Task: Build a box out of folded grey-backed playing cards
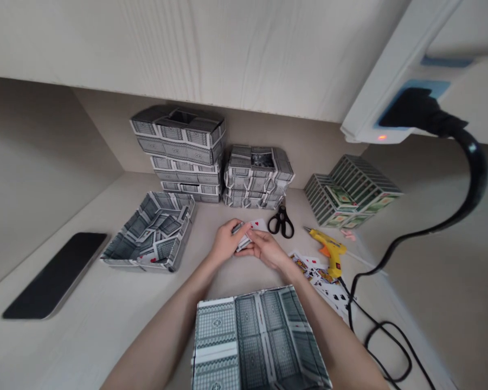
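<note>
My left hand point(226, 240) and my right hand point(265, 248) meet over the middle of the pale desk point(85, 325). Both are closed on a small bunch of playing cards point(248, 234), one showing red hearts. A box made of playing cards point(258, 338) with grey patterned backs stands close to me, between my forearms. Black scissors point(282, 222) lie just right of my hands.
An open tray of folded cards point(152, 233) sits left. Stacks of card boxes point(181, 154) point(257, 176) line the back wall, another pile point(350, 192) at right. A yellow glue gun point(329, 252) rests on loose cards point(329, 287); its black cable point(390, 325) runs to a socket. A dark phone point(57, 273) lies far left.
</note>
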`<state>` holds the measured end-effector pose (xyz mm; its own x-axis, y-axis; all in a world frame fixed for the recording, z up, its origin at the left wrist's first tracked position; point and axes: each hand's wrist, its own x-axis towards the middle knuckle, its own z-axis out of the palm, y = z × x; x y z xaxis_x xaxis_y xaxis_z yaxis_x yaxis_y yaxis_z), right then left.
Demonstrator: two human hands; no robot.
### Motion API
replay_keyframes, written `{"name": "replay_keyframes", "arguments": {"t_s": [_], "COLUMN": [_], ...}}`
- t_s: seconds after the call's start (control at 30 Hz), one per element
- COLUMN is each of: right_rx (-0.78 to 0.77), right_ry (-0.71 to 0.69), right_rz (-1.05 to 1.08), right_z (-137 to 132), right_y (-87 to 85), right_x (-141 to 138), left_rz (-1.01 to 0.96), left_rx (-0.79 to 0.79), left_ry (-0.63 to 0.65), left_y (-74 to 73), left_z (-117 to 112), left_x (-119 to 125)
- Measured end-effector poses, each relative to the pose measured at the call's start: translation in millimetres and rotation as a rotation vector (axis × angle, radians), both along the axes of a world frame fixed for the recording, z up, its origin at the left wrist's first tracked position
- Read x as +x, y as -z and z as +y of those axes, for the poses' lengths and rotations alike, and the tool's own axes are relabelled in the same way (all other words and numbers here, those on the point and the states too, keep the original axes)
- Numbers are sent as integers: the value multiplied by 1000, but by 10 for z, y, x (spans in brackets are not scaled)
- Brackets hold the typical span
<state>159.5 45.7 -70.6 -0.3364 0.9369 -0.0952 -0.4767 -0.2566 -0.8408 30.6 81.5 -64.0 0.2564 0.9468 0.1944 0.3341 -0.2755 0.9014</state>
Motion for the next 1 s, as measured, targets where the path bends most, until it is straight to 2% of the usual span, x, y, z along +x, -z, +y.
{"name": "replay_keyframes", "arguments": {"t_s": [0.23,0.6,0.8,1.0], "right_rx": [43,35,21,62], "right_ry": [42,154,201,151], "right_rz": [-93,-210,-265,-250], "right_z": [11,0,5,-12], "right_y": [19,30,45,45], "right_x": [-21,-53,-50,-47], "left_rz": [38,-242,-320,-453], "left_rx": [25,-109,-184,-316], "left_ry": [9,35,13,16], "left_y": [37,145,90,23], "left_z": [32,69,56,36], "left_x": [-3,24,35,14]}}
